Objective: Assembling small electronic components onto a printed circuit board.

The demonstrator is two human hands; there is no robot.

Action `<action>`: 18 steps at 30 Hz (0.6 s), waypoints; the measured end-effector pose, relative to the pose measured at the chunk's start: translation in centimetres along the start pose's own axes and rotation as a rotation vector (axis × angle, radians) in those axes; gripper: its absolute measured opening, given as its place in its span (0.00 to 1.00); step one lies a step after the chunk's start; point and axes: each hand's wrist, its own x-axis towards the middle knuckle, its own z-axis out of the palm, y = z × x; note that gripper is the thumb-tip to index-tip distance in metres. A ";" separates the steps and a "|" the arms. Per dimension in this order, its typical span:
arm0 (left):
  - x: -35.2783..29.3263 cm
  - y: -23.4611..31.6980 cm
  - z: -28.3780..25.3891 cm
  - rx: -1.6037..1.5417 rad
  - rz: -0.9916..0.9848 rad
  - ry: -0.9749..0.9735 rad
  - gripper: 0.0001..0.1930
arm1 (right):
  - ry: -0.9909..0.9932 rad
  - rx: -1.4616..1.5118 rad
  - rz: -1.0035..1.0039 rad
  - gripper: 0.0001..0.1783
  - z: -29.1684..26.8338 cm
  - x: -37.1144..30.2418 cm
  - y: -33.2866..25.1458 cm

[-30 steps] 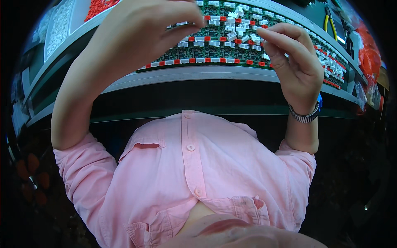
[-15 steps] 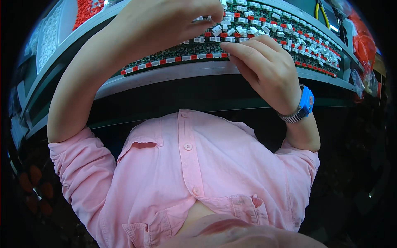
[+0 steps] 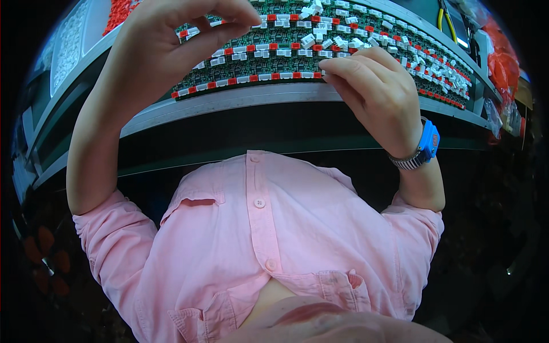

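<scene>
Rows of green circuit boards bear red and white connectors along their edges. Over the left part of the boards, my left hand has its thumb and forefinger pinched together; what lies between them, if anything, is too small to make out. My right hand rests at the front rows with its fingers bent and closed, the fingertips at the end of a connector row. Anything in its grip is hidden. A pile of loose white connectors lies on the boards between my hands. A blue wrist strap circles my right wrist.
At the far left stand a tray of white parts and a container of red parts. More loose white connectors cover the boards at right. Beyond them are yellow-handled pliers and a red plastic bag. A metal rail edges the bench.
My left hand has moved left, away from the loose white connectors, uncovering more of the board rows. My right hand has shifted slightly right, its fingers still bent at the front rows.
</scene>
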 end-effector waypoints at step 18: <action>-1.7 0.1 -1.1 0.125 0.050 0.055 0.12 | -0.021 -0.093 -0.106 0.09 -1.8 1.6 0.5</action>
